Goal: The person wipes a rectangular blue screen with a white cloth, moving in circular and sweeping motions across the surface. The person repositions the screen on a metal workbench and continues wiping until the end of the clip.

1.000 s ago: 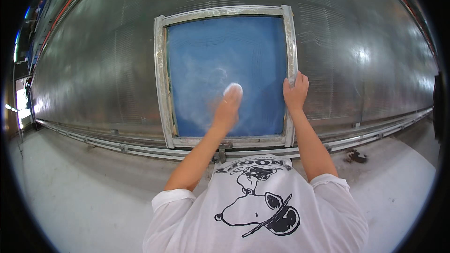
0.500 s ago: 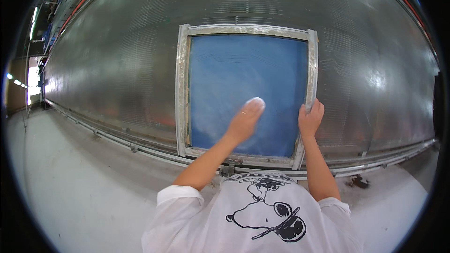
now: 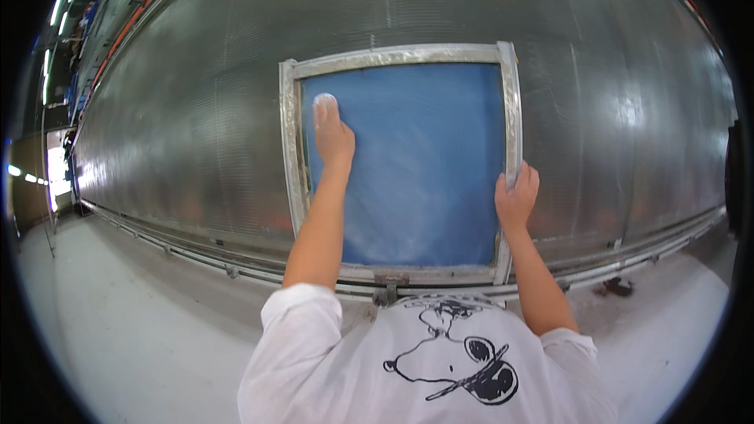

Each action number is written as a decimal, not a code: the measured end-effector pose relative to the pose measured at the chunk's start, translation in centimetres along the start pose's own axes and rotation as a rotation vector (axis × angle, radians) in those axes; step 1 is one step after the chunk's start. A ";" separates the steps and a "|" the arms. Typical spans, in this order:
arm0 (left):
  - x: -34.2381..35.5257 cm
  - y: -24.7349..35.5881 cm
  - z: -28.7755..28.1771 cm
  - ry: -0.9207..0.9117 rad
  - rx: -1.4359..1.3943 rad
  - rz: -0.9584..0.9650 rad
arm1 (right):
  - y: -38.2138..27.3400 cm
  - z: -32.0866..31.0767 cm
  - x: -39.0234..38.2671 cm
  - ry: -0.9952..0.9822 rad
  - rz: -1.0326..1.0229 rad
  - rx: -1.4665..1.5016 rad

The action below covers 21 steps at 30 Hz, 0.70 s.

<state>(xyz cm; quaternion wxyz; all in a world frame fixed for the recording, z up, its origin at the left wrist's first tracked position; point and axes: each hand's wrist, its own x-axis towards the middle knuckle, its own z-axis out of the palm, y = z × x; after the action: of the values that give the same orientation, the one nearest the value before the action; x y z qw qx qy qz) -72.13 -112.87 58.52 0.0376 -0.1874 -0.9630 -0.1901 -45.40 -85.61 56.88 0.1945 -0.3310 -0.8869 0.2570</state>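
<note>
A silk-screen frame point(image 3: 400, 55) with pale, worn metal bars lies in front of me, its blue mesh point(image 3: 424, 165) streaked with whitish smears. My left hand point(image 3: 335, 140) presses a small white cloth point(image 3: 324, 100) against the mesh near the far left corner, fingers together over it. Most of the cloth is hidden under the fingers. On the other side, my right hand point(image 3: 516, 198) grips the frame's right bar, low toward the near corner, with fingers wrapped round it.
Under the frame stretches a long grey metal table point(image 3: 188, 126). A rail point(image 3: 204, 263) with small fittings runs along its near edge, and a bracket point(image 3: 385, 292) sits below the frame. Pale floor point(image 3: 149, 322) lies nearer me, with a dark patch point(image 3: 618, 286) at the right.
My left hand has slid with the cloth from the middle of the mesh to its far left corner. The right hand keeps its grip; the frame appears slightly turned and further left in view.
</note>
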 end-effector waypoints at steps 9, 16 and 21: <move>1.8 5.2 3.4 0.149 0.009 0.010 | -0.3 -0.4 -0.4 -0.013 0.041 0.024; 3.2 11.0 5.3 -0.079 -0.105 0.479 | -0.1 -0.3 -0.4 0.000 0.030 0.007; 2.1 12.4 5.1 -0.268 -0.157 0.749 | -0.6 -1.0 -0.1 -0.006 0.050 0.051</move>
<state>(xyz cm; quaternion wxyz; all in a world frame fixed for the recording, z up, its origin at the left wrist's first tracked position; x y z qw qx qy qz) -69.42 -99.63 58.48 -0.0362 -0.5507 -0.8071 -0.2099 -45.12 -85.76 58.00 0.1938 -0.3470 -0.8721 0.2853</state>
